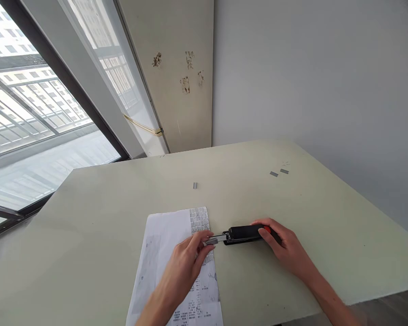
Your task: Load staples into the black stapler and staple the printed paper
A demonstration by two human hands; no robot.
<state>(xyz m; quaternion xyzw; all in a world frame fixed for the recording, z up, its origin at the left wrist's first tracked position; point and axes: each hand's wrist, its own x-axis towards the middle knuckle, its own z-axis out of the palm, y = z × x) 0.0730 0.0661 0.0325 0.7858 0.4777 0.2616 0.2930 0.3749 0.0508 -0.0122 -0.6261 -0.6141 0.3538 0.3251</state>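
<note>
A black stapler (243,232) with a red spot near its rear lies on the table, its silver metal tray (221,237) sticking out to the left. My right hand (287,246) is closed around the stapler's rear end. Between the thumb and fingers of my left hand (183,260) is a small grey strip of staples (211,242), held right at the end of the tray. Whether the strip touches the tray I cannot tell. Beneath my left hand lies a white sheet of paper (168,226) with print and a band of dense dark marks along its upper right edge.
On the pale table (98,235), one short staple strip (195,185) lies beyond the paper. Two more grey strips (274,174) rest at the far right, with tiny loose bits behind them. A grey wall (313,77) borders the right side; a window (30,90) is at left.
</note>
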